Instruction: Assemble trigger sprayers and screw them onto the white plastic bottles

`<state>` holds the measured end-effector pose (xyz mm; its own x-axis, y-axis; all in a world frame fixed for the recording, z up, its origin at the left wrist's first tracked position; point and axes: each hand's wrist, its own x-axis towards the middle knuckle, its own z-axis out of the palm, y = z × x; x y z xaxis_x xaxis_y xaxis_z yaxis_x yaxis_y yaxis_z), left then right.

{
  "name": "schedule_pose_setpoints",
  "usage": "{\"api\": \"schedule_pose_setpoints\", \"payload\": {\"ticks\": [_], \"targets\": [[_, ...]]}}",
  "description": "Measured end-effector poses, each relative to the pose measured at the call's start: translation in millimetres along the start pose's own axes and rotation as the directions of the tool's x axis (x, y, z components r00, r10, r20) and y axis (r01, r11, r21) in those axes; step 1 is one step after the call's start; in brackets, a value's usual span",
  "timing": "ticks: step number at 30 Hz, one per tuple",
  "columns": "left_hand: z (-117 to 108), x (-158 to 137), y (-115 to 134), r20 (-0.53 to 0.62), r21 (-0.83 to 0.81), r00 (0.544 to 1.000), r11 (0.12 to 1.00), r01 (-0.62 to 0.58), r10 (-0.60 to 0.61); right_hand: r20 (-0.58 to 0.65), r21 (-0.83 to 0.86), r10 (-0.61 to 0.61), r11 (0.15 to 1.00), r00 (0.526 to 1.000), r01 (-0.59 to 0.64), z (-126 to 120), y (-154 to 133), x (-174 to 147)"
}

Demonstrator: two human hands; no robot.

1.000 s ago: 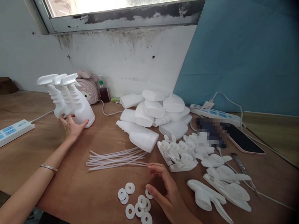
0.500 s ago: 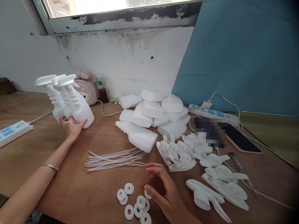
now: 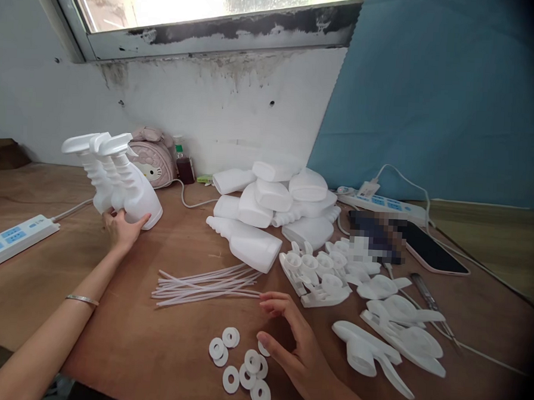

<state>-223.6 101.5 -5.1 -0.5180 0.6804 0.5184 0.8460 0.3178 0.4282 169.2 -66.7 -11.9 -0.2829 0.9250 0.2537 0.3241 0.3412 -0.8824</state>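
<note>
At the left, white trigger spray bottles (image 3: pixel 144 201) stand upright close together, the spray heads on top. My left hand (image 3: pixel 123 231) grips the front one low on its body, thumb to the right and fingers on the left side. My right hand (image 3: pixel 297 345) rests on the table with fingers apart and holds nothing. Its fingertips lie at the right ends of a bundle of thin white tubes (image 3: pixel 202 289). Beneath its thumb are several flat white ring washers (image 3: pixel 231 379), one partly hidden.
A pile of white bottles (image 3: pixel 271 195) lies by the wall, with sprayer parts (image 3: pixel 325 280) to its right. Further right are a phone (image 3: pixel 437 248), tweezers (image 3: pixel 425 292) and a power strip (image 3: pixel 387 204). Another power strip (image 3: pixel 14 240) and a pink bag (image 3: pixel 150 158) are on the left.
My left hand and the front spray bottle have shifted slightly left, nearer the other bottles. The right hand stays where it was.
</note>
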Motion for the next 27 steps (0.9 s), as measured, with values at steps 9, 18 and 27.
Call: {"api": "schedule_pose_setpoints", "payload": {"ticks": [9,18,27], "targets": [[-28,-18,7,0.205,0.197,0.972,0.978,0.072,-0.113,-0.012,-0.064,-0.023,0.998,1.000,0.022,-1,-1,0],[-83,-74,18,0.684,0.205,0.710,0.889,-0.409,0.169,-0.065,-0.493,-0.355,0.824,0.933,0.279,-6,0,-1],[-86,-136,135,0.661,-0.716,-0.209,0.521,-0.466,0.721,-0.277,-0.904,-0.385,0.415,0.880,-0.103,-22,5,10]]}}
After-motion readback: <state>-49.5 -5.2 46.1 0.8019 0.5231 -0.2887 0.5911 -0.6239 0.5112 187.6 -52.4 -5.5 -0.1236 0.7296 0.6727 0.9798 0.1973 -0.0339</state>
